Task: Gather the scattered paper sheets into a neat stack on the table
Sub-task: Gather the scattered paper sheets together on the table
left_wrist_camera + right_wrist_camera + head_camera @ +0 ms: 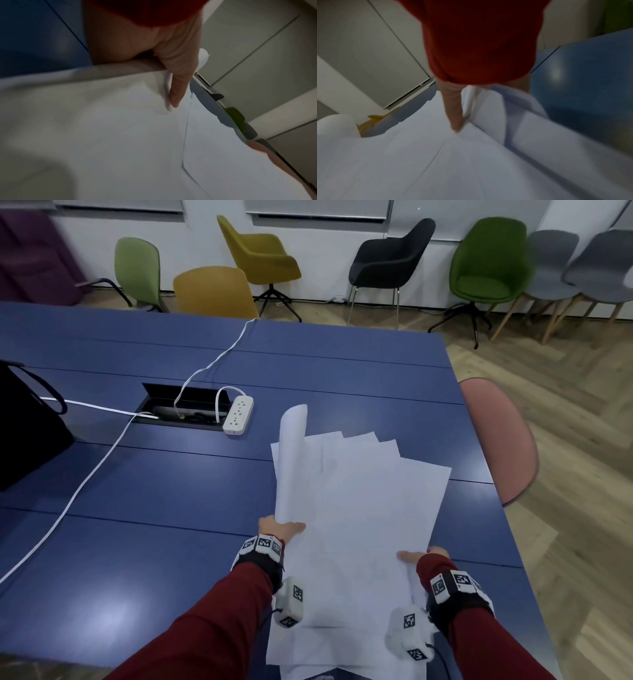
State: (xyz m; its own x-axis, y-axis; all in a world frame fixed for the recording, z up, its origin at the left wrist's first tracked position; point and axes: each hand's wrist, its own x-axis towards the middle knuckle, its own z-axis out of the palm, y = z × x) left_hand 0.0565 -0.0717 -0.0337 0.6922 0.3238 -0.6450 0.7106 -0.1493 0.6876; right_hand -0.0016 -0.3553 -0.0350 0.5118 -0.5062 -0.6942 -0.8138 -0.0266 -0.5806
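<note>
Several white paper sheets [359, 508] lie fanned and overlapping, held over the near right part of the blue table [137, 491]. My left hand [281, 529] grips their left edge, thumb on top, and that edge curls upward into a roll [293, 460]. My right hand [423, 555] grips the right edge with its thumb over the top sheet. In the left wrist view the thumb [178, 86] presses on the paper sheets [120, 135]. In the right wrist view the thumb [455, 112] lies across the paper sheets [419, 155]. The other fingers are hidden under the paper.
A white power strip [238, 414] and white cables [102, 460] lie by an open cable box [185, 407] in the tabletop. A black bag [27, 433] stands at the left. A pink chair [503, 440] sits at the table's right edge; more chairs [263, 254] line the wall.
</note>
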